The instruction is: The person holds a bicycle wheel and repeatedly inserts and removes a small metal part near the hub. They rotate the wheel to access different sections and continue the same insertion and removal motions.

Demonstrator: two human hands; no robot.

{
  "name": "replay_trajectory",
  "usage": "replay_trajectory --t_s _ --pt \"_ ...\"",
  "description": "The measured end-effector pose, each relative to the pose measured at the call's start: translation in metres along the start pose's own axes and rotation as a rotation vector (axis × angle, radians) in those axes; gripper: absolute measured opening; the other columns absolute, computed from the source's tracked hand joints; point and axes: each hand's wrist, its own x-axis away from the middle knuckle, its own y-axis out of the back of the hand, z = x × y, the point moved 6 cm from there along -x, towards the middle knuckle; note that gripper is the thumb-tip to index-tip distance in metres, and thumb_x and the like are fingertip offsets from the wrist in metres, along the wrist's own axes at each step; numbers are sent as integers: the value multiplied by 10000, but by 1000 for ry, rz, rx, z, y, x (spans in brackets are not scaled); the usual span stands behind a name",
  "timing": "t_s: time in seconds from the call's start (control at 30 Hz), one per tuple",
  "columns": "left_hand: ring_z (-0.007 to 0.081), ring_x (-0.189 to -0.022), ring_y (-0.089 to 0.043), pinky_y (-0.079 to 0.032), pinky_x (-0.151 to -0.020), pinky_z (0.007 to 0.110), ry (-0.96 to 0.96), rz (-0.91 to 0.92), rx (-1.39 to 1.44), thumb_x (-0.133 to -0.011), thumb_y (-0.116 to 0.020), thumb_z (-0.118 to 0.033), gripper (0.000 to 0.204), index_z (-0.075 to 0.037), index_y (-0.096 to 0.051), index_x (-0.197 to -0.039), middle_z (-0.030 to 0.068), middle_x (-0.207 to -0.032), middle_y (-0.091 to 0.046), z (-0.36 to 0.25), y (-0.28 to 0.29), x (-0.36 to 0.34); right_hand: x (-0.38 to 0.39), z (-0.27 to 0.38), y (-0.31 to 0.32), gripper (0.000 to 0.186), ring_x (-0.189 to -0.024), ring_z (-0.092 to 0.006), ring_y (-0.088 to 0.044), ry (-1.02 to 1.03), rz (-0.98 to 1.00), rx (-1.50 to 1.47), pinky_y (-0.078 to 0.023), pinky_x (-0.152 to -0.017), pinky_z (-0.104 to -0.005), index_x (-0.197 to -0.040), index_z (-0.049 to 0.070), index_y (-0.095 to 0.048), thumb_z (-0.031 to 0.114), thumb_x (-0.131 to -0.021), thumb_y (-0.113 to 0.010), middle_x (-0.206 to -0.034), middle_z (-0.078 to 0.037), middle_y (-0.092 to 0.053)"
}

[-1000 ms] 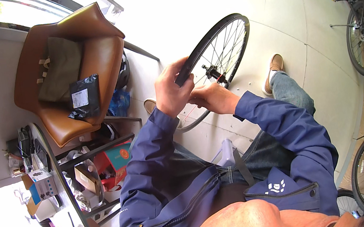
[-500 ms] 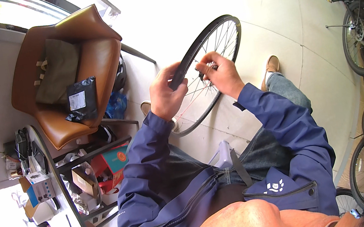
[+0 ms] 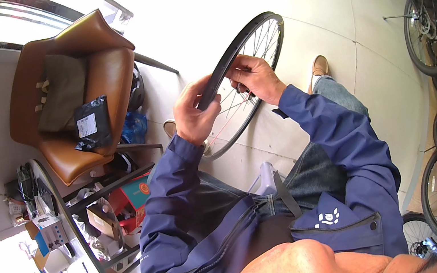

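A black bicycle wheel (image 3: 227,60) stands tilted between my legs, with thin spokes, one red. My left hand (image 3: 195,116) grips its rim on the near left side, thumb and fingers wrapped round it. My right hand (image 3: 260,80) is inside the rim above the black hub (image 3: 242,91), fingers bent and pinched among the spokes; what exactly they hold is hidden. Both forearms are in dark blue sleeves.
A brown leather chair (image 3: 60,157) holds a dark cloth and black parcel (image 3: 91,126). A cluttered rack (image 3: 61,215) of boxes stands lower left. Bicycles (image 3: 427,38) line the right edge. My shoe (image 3: 319,66) is right of the wheel on the tiled floor (image 3: 325,14).
My right hand has risen from below the hub to higher among the spokes, closer to the upper rim. The wheel and my left hand have shifted slightly left in view.
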Motion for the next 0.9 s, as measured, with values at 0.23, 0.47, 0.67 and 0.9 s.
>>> replay_trajectory --t_s 0.23,0.47,0.67,0.9 --pt "152 -1079 -731 -608 -908 304 2 26 28 -957 -744 57 474 26 -661 -1423 105 -1248 -735 5 -5 6 0 -6 7 104 -843 -69 -701 20 43 74 -577 -674 -253 -1127 128 -820 210 -1086 -772 -899 30 -722" --pt "193 -1206 -701 -574 -1084 394 -15 36 -16 -996 -843 -80 442 3 -668 -1393 104 -1281 -721 -8 0 -1 3 -18 -2 213 -874 -82 -701 -87 97 51 -597 -713 -258 -1204 144 -820 304 -1064 -805 -966 17 -754" --pt "199 -1216 -720 -581 -1071 403 -34 39 -34 -992 -871 -123 416 -21 -697 -1355 84 -1262 -735 -16 2 -3 2 -22 -8 251 -906 -79 -694 -121 193 -31 -599 -717 -249 -1287 141 -769 315 -1108 -744 -1046 11 -753" --pt "208 -1200 -731 -585 -1065 414 -35 39 -69 -984 -878 -121 409 -19 -698 -1336 94 -1260 -742 -19 5 2 2 -28 -17 277 -911 -82 -705 -47 287 -120 -607 -709 -247 -1357 132 -734 301 -1145 -680 -1100 4 -752"
